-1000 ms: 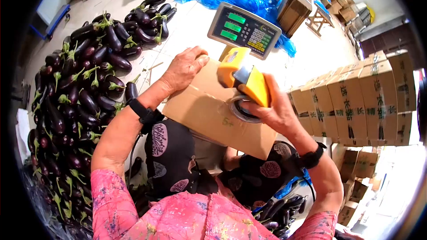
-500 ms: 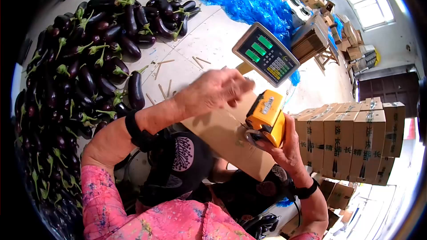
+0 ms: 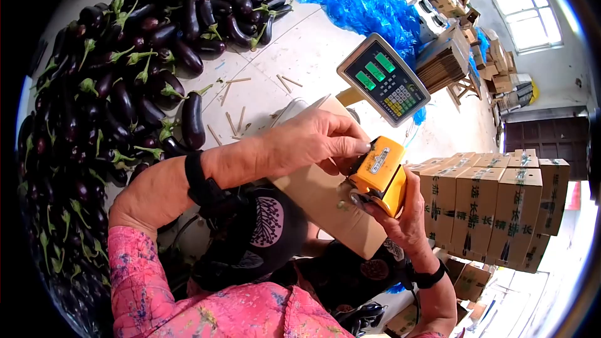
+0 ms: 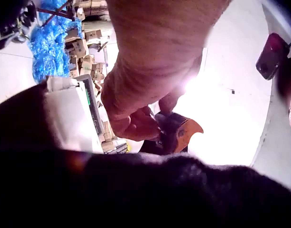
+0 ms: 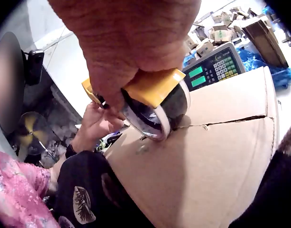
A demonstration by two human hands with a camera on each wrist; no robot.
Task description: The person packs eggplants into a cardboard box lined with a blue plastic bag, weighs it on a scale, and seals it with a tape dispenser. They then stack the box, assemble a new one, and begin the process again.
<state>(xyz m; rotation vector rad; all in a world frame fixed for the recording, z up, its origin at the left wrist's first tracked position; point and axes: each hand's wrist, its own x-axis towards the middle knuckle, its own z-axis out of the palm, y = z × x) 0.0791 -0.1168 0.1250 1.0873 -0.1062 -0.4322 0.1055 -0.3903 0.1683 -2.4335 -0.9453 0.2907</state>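
My right hand (image 3: 410,216) grips a yellow tape dispenser (image 3: 382,166) from its right side, above a brown cardboard box (image 3: 319,200). In the right wrist view, a wide roll of tape (image 5: 177,108) sits in the dispenser, close over the seam of the box flaps. My left hand (image 3: 313,141) reaches across the box, thumb and curled fingers pinching at the dispenser's dark front end, also seen in the left wrist view. Whether a tape end is between those fingers I cannot tell. The box lies tilted in front of the knees.
A large pile of eggplants (image 3: 138,97) covers the floor at left. Beyond the box stands a scale display (image 3: 385,79) with lit green readouts. Printed cartons (image 3: 479,203) are stacked at right. Blue plastic film (image 3: 357,3) lies at the back, and thin sticks (image 3: 241,119) lie on the floor.
My left hand has let go of the box's far edge and moved right to the dispenser's front end. The dispenser has turned in my right hand and shifted right and down in view.
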